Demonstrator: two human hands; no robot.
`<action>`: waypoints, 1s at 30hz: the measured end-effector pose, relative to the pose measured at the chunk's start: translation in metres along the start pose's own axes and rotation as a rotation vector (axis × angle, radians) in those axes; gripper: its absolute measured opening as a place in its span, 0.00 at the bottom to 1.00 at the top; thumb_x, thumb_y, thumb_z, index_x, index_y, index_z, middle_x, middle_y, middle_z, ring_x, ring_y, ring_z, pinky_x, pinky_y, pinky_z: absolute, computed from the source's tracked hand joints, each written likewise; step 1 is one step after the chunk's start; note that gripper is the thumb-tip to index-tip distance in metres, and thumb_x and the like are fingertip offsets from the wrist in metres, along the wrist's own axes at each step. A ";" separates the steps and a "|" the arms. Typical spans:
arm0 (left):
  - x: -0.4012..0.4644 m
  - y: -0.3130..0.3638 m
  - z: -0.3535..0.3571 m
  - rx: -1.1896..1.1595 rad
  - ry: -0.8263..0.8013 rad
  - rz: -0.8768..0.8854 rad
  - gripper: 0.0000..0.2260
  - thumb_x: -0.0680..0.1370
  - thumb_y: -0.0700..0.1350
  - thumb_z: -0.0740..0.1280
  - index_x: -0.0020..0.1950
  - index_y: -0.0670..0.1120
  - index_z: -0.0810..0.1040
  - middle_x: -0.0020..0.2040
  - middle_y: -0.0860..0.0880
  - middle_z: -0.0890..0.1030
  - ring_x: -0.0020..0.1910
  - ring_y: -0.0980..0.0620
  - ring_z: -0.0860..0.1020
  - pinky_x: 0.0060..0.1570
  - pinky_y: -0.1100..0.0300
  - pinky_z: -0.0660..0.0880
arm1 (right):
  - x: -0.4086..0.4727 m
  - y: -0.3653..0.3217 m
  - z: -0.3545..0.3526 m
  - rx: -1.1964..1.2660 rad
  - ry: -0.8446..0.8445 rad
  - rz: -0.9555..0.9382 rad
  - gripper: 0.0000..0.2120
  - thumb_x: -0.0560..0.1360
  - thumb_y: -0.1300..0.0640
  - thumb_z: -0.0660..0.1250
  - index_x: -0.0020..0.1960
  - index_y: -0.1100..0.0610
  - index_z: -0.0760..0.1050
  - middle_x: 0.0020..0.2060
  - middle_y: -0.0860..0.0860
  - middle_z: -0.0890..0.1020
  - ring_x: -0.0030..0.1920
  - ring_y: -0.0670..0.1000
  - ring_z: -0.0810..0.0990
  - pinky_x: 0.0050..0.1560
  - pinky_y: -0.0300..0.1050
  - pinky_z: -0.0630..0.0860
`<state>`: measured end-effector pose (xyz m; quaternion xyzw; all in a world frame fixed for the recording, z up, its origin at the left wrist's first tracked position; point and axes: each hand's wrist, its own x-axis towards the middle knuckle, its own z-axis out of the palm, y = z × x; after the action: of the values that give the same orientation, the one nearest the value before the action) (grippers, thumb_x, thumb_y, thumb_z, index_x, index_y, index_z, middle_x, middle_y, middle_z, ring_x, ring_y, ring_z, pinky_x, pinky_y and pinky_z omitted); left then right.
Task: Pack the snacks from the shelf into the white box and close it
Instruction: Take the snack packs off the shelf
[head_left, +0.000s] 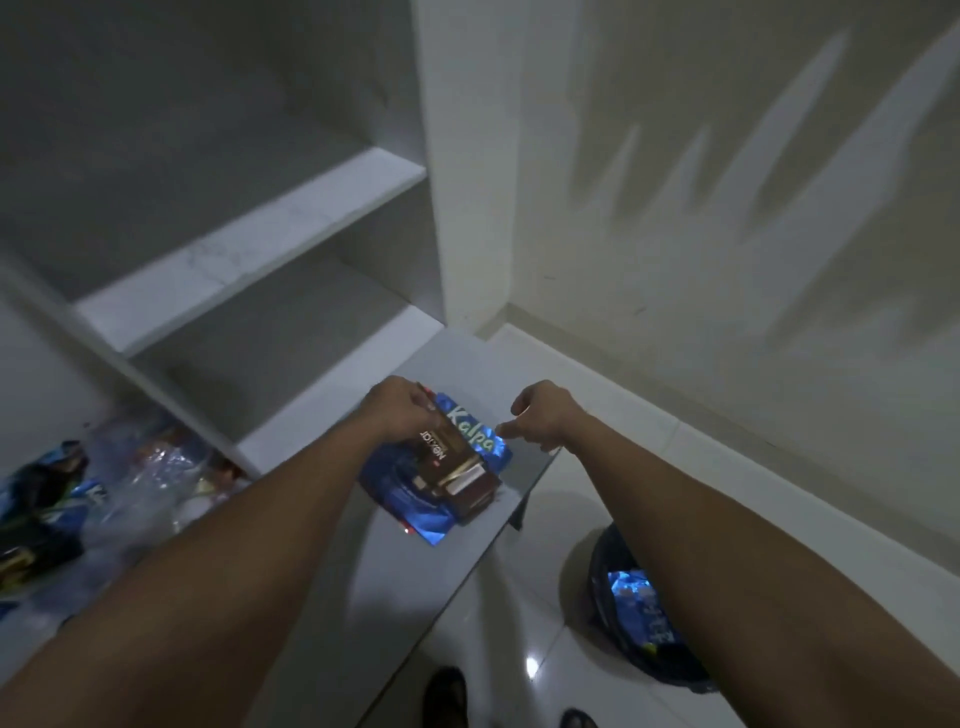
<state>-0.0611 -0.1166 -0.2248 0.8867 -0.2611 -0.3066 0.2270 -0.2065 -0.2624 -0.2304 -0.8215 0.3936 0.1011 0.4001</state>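
A blue snack packet (475, 434) lies flat on the white surface (395, 571) in front of the shelves, with a brown snack packet (457, 467) on top of it. My left hand (397, 408) grips the far end of the brown packet. My right hand (540, 415) hovers just right of the blue packet, fingers loosely curled, one fingertip at the packet's edge. More snack packets and clear wrappers (104, 493) lie in a blurred heap on the low shelf at the left. I cannot make out a white box as such.
White shelves (249, 244) rise behind the packets with nothing visible on them. A dark bin (644, 613) with a blue packet inside stands on the tiled floor at the lower right. My feet (447, 696) show at the bottom, and a wall is to the right.
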 end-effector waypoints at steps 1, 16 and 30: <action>0.001 -0.011 -0.005 -0.005 0.019 -0.014 0.08 0.69 0.42 0.74 0.45 0.41 0.84 0.46 0.44 0.84 0.42 0.49 0.79 0.39 0.61 0.72 | 0.003 -0.007 0.009 -0.045 -0.009 -0.015 0.23 0.69 0.50 0.76 0.54 0.66 0.79 0.51 0.62 0.83 0.49 0.59 0.83 0.49 0.54 0.82; 0.033 -0.110 0.022 0.063 0.092 -0.161 0.21 0.58 0.51 0.75 0.46 0.44 0.76 0.49 0.42 0.79 0.49 0.43 0.78 0.49 0.51 0.79 | 0.023 -0.027 0.111 -0.293 0.065 -0.065 0.40 0.59 0.39 0.76 0.65 0.52 0.65 0.57 0.52 0.78 0.56 0.55 0.78 0.54 0.52 0.77; 0.045 -0.078 0.025 -0.033 0.023 -0.138 0.14 0.67 0.47 0.73 0.48 0.40 0.79 0.48 0.42 0.83 0.48 0.42 0.81 0.45 0.55 0.76 | 0.023 -0.006 0.077 -0.182 0.215 -0.018 0.33 0.65 0.38 0.73 0.62 0.52 0.66 0.52 0.54 0.80 0.51 0.57 0.80 0.49 0.50 0.78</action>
<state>-0.0214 -0.0906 -0.3055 0.9023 -0.1915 -0.3155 0.2229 -0.1750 -0.2166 -0.2891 -0.8639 0.4161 0.0443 0.2803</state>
